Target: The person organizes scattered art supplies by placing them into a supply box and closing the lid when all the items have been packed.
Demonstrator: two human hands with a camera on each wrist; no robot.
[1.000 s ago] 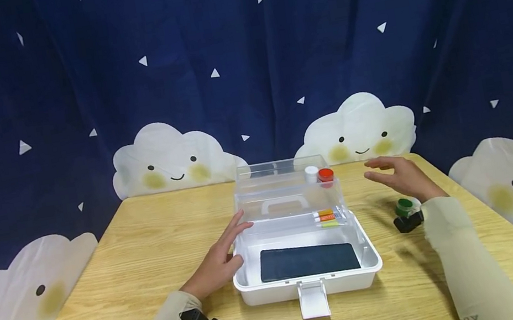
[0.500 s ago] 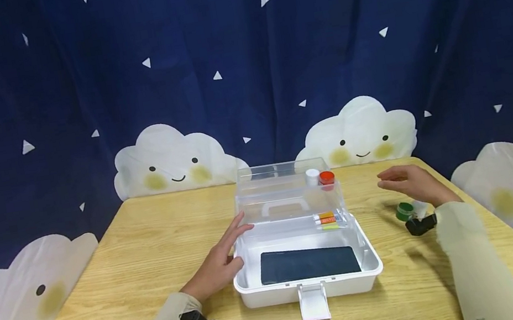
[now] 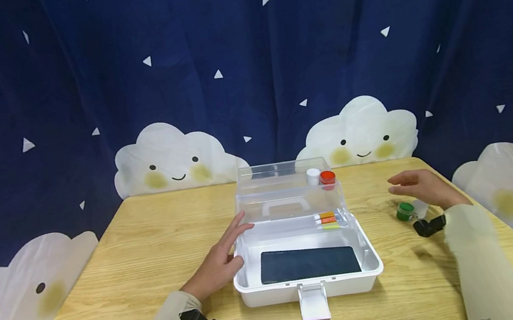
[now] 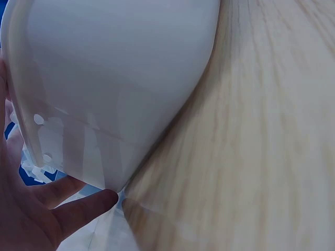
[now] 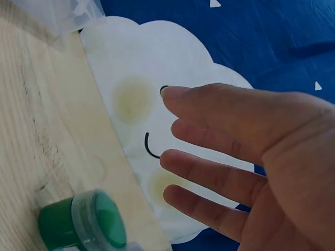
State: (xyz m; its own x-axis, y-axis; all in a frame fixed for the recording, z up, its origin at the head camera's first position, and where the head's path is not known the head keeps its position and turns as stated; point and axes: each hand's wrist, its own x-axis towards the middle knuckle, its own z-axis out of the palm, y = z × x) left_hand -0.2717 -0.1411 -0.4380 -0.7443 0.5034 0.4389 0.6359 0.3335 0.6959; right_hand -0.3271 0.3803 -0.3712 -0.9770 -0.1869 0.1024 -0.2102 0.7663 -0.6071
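Left hand (image 3: 218, 269) outstretched, gripping nothing, against the left side of the white box (image 3: 273, 295); right hand (image 3: 424, 188) empty, loosely bent, near the green jar (image 3: 404, 211) right of the box, which probably wants a level side grip.

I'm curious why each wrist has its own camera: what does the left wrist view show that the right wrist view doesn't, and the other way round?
Only the left wrist view shows the left hand and the outer wall of the white plastic box. Only the right wrist view shows the right hand, a green jar and a smiling cloud on the curtain. Both share the wooden tabletop and some blue, apparently the same curtain, though the left wrist view catches only slivers.
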